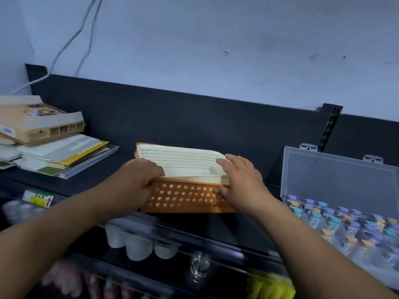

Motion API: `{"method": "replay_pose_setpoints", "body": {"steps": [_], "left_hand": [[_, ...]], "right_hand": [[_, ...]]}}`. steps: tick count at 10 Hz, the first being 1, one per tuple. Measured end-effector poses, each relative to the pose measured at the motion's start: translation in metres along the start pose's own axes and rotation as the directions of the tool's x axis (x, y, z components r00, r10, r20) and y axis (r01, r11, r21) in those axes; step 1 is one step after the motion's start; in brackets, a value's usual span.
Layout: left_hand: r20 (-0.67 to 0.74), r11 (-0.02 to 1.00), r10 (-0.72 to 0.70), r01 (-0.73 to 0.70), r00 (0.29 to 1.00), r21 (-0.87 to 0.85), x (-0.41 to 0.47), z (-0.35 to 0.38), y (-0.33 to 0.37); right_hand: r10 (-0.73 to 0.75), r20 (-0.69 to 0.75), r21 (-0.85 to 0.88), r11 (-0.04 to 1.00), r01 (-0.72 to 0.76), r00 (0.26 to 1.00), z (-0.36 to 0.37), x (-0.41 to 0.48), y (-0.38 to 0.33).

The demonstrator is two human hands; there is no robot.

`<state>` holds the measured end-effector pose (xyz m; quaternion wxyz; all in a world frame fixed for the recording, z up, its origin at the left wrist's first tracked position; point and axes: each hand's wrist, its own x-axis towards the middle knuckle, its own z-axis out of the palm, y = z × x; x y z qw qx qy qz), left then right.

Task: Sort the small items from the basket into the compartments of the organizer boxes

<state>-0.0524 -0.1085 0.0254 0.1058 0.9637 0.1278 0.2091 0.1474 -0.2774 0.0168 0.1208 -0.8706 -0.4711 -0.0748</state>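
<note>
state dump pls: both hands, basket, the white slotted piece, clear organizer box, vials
left hand: grips the orange basket's left end
right hand: grips its right end, fingers over the white slotted piece
orange basket: held at both ends; contents hidden
white slotted piece: lies tilted on the basket
organizer box: open, part filled
lid: raised
vials: capped, upright in compartments

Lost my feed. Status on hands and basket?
Left hand grips orange basket at its rim. Right hand grips its right end. Organizer box open at right. No obstruction seen.
</note>
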Motion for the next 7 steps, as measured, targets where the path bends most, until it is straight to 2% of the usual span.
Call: {"method": "replay_pose_setpoints", "body": {"steps": [1,2,3,4,5,6,7], "left_hand": [[0.015,0.999,-0.033,0.034,0.999,-0.036,0.008,-0.005,-0.036],[0.020,0.995,-0.086,0.085,0.996,0.052,0.026,0.012,-0.062],[0.088,0.951,-0.132,0.101,0.987,0.293,0.039,0.033,-0.075],[0.115,0.899,-0.134,0.071,0.984,0.432,0.044,0.048,-0.079],[0.153,0.885,-0.168,0.081,0.974,0.459,0.045,0.054,-0.077],[0.103,0.889,-0.183,0.120,0.978,0.442,0.045,0.054,-0.070],[0.017,0.934,-0.133,0.120,0.991,0.336,0.041,0.049,-0.041]], "right_hand": [[0.007,0.022,-0.046,0.999,-0.006,1.000,0.001,0.000,-0.006],[0.000,-0.028,-0.121,0.993,-0.004,1.000,0.015,0.002,-0.016],[0.019,-0.051,-0.171,0.985,-0.027,0.998,0.028,0.005,-0.024],[0.034,0.016,-0.154,0.988,-0.031,0.999,0.048,0.004,-0.024],[0.048,0.029,-0.084,0.995,-0.045,0.998,0.054,-0.002,-0.021],[0.064,-0.038,-0.016,0.998,-0.065,0.997,0.046,-0.012,-0.014],[0.062,-0.076,0.054,0.997,-0.058,0.995,0.034,-0.028,-0.007]]}}
